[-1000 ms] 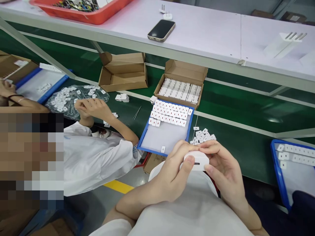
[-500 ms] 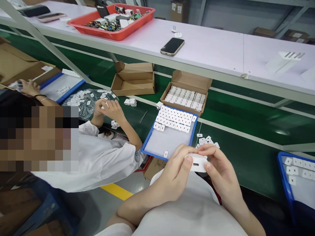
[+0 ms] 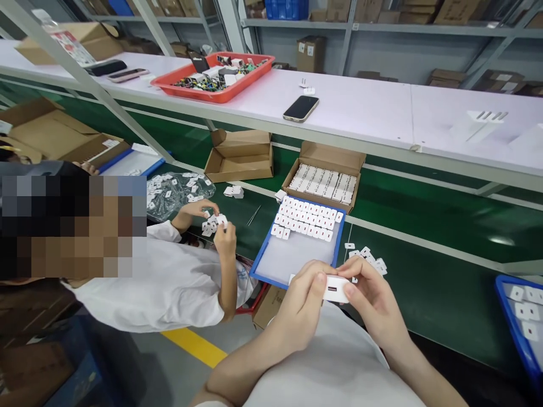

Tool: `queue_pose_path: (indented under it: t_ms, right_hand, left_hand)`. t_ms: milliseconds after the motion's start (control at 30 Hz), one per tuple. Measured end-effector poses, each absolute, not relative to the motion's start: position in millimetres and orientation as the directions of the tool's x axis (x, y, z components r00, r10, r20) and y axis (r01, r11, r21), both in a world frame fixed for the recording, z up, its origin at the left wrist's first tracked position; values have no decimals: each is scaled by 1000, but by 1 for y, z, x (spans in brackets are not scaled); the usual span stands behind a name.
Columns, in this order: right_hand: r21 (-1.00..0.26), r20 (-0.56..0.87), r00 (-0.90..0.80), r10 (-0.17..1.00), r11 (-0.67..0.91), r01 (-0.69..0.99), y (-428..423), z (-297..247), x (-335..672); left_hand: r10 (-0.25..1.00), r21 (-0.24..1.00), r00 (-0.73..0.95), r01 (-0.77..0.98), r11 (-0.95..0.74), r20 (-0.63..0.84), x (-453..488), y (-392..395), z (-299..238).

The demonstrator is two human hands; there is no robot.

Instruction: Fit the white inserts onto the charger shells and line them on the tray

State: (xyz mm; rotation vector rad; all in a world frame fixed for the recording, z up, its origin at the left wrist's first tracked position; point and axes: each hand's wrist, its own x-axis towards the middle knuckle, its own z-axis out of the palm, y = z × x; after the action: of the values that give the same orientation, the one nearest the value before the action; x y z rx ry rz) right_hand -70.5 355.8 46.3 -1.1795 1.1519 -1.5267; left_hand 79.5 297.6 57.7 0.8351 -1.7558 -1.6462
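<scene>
Between my two hands, in front of my white shirt, is a small white USB charger [image 3: 337, 290] with its dark slot facing me. My left hand [image 3: 302, 308] grips its left end, thumb on the slot side. At its right end, my right hand [image 3: 375, 294] has fingertips and thumb closed on the casing. Just beyond my hands lies a blue-rimmed tray [image 3: 263, 255], with rows of white slotted pieces [image 3: 306, 213] over its far half. Loose white end caps [image 3: 368, 259] lie on the green bench right of the tray.
A co-worker [image 3: 169, 271] at my left handles a white piece over a small pile. An open carton [image 3: 326, 183] of white parts and an empty carton [image 3: 240, 164] stand behind. Tweezers [image 3: 254, 215] lie left of the tray. The raised shelf holds a phone [image 3: 301, 108] and red bin [image 3: 214, 93].
The view has tipped up, showing more of the back shelves. My hands keep hold of the charger. The co-worker's hands have moved down and right, to the small pile.
</scene>
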Motion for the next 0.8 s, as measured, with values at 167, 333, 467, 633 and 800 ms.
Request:
queue_pose_path:
  t_ms: [167, 333, 467, 633, 800]
  right_hand:
    - [-971, 201, -205, -958, -222, 89, 351, 44, -71]
    - [-968, 249, -95, -964, -251, 10, 349, 41, -76]
    - [-927, 326, -3, -945, -319, -195, 345, 36, -84]
    - [-850, 291, 42, -956, -278, -448, 332, 5, -86]
    - [-880, 152, 171, -974, -212, -425, 323, -35, -77]
  left_hand:
    - [-737, 999, -674, -42, -27, -48, 84, 294, 56]
    - [-750, 1000, -661, -15, -22, -26, 86, 289, 56]
    - [-751, 998, -658, 67, 23, 61, 87, 278, 50]
    - [-727, 931, -683, 220, -293, -68, 88, 271, 5]
    - [-775, 663, -557, 464, -587, -298, 95, 283, -44]
